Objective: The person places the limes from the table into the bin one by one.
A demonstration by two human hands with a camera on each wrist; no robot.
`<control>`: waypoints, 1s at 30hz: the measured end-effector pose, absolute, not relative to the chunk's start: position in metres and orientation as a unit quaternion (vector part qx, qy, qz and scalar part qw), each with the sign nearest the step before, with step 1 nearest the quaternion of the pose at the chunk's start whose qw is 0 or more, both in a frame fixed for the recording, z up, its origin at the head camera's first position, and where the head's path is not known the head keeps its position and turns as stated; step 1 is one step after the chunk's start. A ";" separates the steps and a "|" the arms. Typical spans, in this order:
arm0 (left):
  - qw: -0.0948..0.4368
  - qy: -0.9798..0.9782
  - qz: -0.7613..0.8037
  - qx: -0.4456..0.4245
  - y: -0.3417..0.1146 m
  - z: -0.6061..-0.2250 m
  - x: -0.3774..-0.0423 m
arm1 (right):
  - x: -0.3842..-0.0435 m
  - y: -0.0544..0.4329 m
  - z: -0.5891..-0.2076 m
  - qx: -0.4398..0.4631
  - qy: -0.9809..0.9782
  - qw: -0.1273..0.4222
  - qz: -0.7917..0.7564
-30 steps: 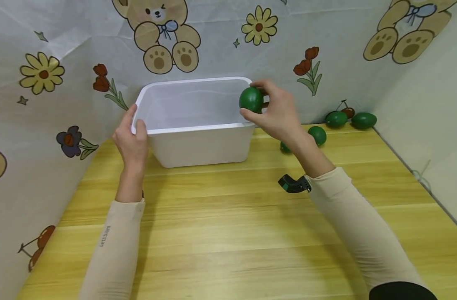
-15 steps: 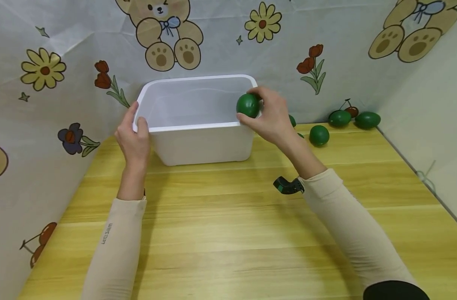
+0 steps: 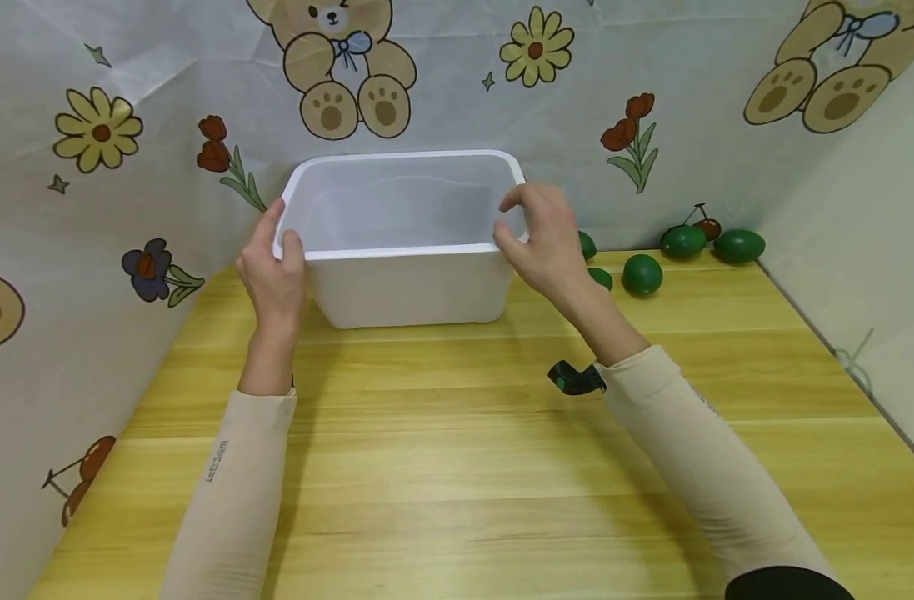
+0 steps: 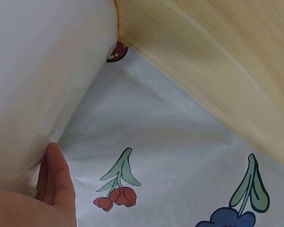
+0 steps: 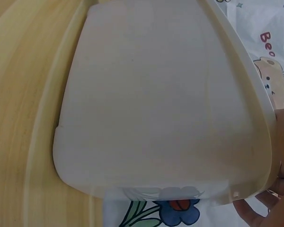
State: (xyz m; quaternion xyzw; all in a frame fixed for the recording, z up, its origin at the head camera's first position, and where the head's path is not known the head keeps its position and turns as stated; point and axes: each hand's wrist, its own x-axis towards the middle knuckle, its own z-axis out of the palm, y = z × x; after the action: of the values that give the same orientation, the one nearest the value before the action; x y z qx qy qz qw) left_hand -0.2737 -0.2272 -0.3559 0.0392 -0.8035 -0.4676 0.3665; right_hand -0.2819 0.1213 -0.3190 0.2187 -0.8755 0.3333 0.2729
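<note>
A white plastic tub [image 3: 407, 290] stands against the back sheet, and the part of its inside that shows holds nothing. My left hand [image 3: 275, 271] grips its left rim, thumb toward the front corner; in the left wrist view the fingers [image 4: 61, 177] lie along the outer wall. At the right rim is my right hand [image 3: 544, 237], thumb and fingers bent and apart, with nothing between them. The right wrist view shows its fingers [image 5: 247, 213] by the tub's rim corner. The tub's floor is hidden behind its front wall.
Several smooth dark green fruits lie on the wooden table [image 3: 457, 467] right of the tub: a round one [image 3: 641, 274], a partly covered one [image 3: 601, 277], and oval ones [image 3: 738, 246] by the back. A patterned sheet [image 3: 457, 108] hangs behind, and a pale wall [image 3: 876, 250] borders the right.
The green fruit that my right hand held over the tub's right side has left the fingers and is out of sight. My left hand has stayed on the rim.
</note>
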 end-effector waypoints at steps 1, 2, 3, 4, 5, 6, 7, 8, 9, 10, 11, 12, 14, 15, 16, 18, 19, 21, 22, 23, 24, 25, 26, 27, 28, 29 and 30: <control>0.365 -0.804 -0.468 0.040 -0.227 -0.356 -0.274 | -0.282 0.122 -0.320 0.222 -0.874 0.275 0.335; 0.364 -0.804 -0.468 0.040 -0.227 -0.356 -0.274 | -0.282 0.123 -0.320 0.224 -0.871 0.278 0.337; 0.363 -0.804 -0.469 0.039 -0.226 -0.356 -0.274 | -0.281 0.124 -0.321 0.227 -0.869 0.279 0.339; 0.362 -0.805 -0.469 0.039 -0.226 -0.356 -0.274 | -0.280 0.125 -0.321 0.228 -0.868 0.279 0.341; 0.360 -0.805 -0.469 0.039 -0.226 -0.356 -0.274 | -0.279 0.126 -0.321 0.227 -0.868 0.278 0.343; 0.359 -0.806 -0.469 0.039 -0.226 -0.356 -0.274 | -0.278 0.127 -0.321 0.226 -0.868 0.276 0.345; 0.356 -0.807 -0.470 0.040 -0.226 -0.355 -0.274 | -0.276 0.128 -0.321 0.225 -0.869 0.272 0.348; 0.355 -0.807 -0.470 0.040 -0.226 -0.355 -0.273 | -0.275 0.129 -0.321 0.223 -0.869 0.269 0.352; 0.355 -0.807 -0.470 0.040 -0.226 -0.355 -0.273 | -0.274 0.131 -0.321 0.220 -0.870 0.264 0.354; 0.354 -0.808 -0.470 0.041 -0.226 -0.355 -0.272 | -0.273 0.132 -0.322 0.216 -0.870 0.260 0.359; 0.353 -0.808 -0.471 0.042 -0.226 -0.355 -0.272 | -0.273 0.135 -0.322 0.212 -0.870 0.257 0.364; 0.353 -0.807 -0.471 0.042 -0.226 -0.355 -0.272 | -0.273 0.137 -0.323 0.208 -0.868 0.255 0.371; 0.353 -0.807 -0.471 0.043 -0.227 -0.355 -0.272 | -0.274 0.144 -0.326 0.200 -0.866 0.249 0.385; 0.354 -0.807 -0.470 0.043 -0.227 -0.355 -0.272 | -0.275 0.148 -0.327 0.195 -0.864 0.246 0.393; 0.353 -0.808 -0.471 0.044 -0.227 -0.354 -0.272 | -0.276 0.153 -0.329 0.189 -0.864 0.245 0.398; 0.352 -0.808 -0.471 0.044 -0.227 -0.354 -0.272 | -0.277 0.162 -0.332 0.178 -0.863 0.243 0.406; 0.352 -0.808 -0.471 0.045 -0.227 -0.354 -0.272 | -0.277 0.167 -0.333 0.171 -0.864 0.241 0.407; 0.352 -0.808 -0.471 0.046 -0.227 -0.354 -0.272 | -0.278 0.176 -0.336 0.155 -0.869 0.239 0.405; 0.352 -0.808 -0.471 0.045 -0.227 -0.354 -0.272 | -0.278 0.181 -0.338 0.147 -0.872 0.237 0.402; 0.352 -0.808 -0.471 0.045 -0.227 -0.354 -0.272 | -0.278 0.186 -0.340 0.140 -0.875 0.235 0.401; 0.351 -0.808 -0.471 0.045 -0.227 -0.354 -0.272 | -0.279 0.191 -0.341 0.132 -0.877 0.232 0.400; 0.351 -0.808 -0.471 0.044 -0.227 -0.354 -0.272 | -0.279 0.195 -0.343 0.123 -0.880 0.229 0.398; 0.351 -0.808 -0.471 0.044 -0.227 -0.354 -0.272 | -0.279 0.200 -0.345 0.116 -0.882 0.226 0.397; 0.351 -0.808 -0.472 0.044 -0.227 -0.354 -0.272 | -0.280 0.205 -0.346 0.109 -0.883 0.224 0.398; 0.351 -0.807 -0.473 0.043 -0.227 -0.354 -0.272 | -0.280 0.210 -0.348 0.104 -0.883 0.224 0.399; 0.351 -0.807 -0.473 0.044 -0.226 -0.354 -0.272 | -0.280 0.215 -0.350 0.097 -0.884 0.224 0.399; 0.350 -0.807 -0.473 0.044 -0.226 -0.354 -0.272 | -0.280 0.220 -0.352 0.089 -0.885 0.224 0.397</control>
State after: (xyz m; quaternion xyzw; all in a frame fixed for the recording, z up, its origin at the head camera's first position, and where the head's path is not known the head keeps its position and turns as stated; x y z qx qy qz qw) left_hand -0.2718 -0.2261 -0.3539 0.0441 -0.8072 -0.4730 0.3503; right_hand -0.2801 0.2196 -0.3517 0.0890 -0.8855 0.3971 0.2244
